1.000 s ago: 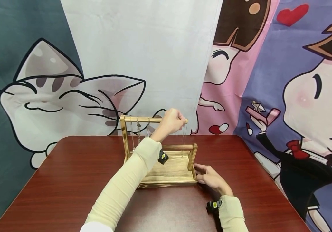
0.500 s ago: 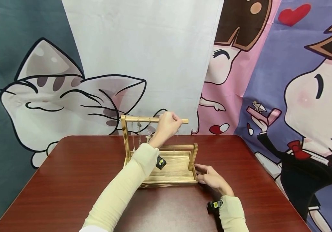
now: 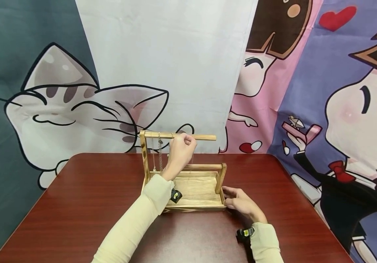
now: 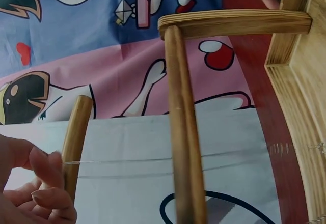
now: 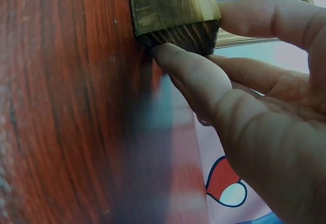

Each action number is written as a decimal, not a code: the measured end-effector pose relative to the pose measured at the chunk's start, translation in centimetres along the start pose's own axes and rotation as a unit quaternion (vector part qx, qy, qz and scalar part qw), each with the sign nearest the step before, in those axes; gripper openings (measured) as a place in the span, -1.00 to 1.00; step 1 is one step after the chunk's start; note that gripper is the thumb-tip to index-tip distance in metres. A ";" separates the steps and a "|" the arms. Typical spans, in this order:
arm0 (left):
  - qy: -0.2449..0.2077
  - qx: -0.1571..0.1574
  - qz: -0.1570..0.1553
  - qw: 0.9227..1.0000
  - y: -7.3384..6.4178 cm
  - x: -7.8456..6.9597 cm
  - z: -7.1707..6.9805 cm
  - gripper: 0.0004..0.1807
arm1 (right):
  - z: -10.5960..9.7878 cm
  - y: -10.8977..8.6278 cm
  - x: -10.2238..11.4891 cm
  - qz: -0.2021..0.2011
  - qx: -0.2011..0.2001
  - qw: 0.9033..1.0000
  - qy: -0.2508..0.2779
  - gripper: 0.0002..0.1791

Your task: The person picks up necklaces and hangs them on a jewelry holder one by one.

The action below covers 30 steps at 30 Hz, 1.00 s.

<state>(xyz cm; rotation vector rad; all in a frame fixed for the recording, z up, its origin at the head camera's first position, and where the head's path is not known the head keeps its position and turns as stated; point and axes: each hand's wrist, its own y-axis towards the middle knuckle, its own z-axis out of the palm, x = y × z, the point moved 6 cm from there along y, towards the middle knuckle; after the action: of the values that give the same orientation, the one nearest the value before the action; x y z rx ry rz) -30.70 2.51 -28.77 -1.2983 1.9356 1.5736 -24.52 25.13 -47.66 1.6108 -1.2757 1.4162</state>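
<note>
A wooden jewelry stand (image 3: 221, 179) with a tray base, a high bar and a lower bar stands on the table. My left hand (image 3: 179, 155) is at the middle of the high bar (image 3: 205, 137) and pinches a thin necklace (image 4: 127, 161). In the left wrist view its two fine strands run from the fingertips past the lower bar (image 4: 183, 132) towards the tray. Left of that hand, a chain necklace (image 3: 160, 155) and a finer one with a small pendant (image 3: 154, 168) hang from the high bar. My right hand (image 3: 242, 204) grips the tray's right end, thumb and fingers around its corner (image 5: 178, 35).
The stand rests on a reddish-brown table (image 3: 86, 204), whose far edge meets a cartoon-printed cloth backdrop (image 3: 175, 65). The high bar's right end is free, with no post under it. A black wrist camera (image 3: 176, 196) on the left wrist overlaps the tray.
My left hand has slid left along the high bar from its free right end to its middle, taking the thin necklace with it. The right hand stays on the stand's corner.
</note>
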 end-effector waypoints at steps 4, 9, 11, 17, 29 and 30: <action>-0.004 -0.031 -0.001 1.000 -0.5 0.4 -0.4 -0.88 | -0.1 -0.1 -0.1 0.006 -0.004 1.000 0.009 -0.30; -0.009 -0.056 -0.011 0.998 -1.0 1.2 -1.0 -0.88 | -0.1 -0.1 -0.3 0.008 -0.007 1.000 0.001 -0.30; -0.015 -0.061 -0.011 0.998 -1.1 1.4 -1.2 -0.89 | -0.1 0.0 -0.3 0.006 -0.003 1.000 0.001 -0.30; -0.026 -0.082 -0.006 0.996 -1.4 2.0 -1.9 -0.89 | -0.1 0.1 -0.3 -0.004 0.003 1.000 0.007 -0.30; -0.037 -0.103 -0.008 0.994 -1.7 2.8 -2.9 -0.90 | -0.2 -0.1 -0.3 0.011 -0.006 1.000 -0.005 -0.29; -0.037 -0.102 -0.008 0.994 -1.7 2.8 -2.9 -0.90 | -0.2 -0.1 -0.3 0.012 -0.006 1.000 -0.007 -0.29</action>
<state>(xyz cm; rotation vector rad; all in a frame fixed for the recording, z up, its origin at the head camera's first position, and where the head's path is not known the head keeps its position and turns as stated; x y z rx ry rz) -29.96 -1.24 -30.85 -1.3079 1.7525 1.8240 -24.52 25.38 -47.94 1.6055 -1.3132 1.4104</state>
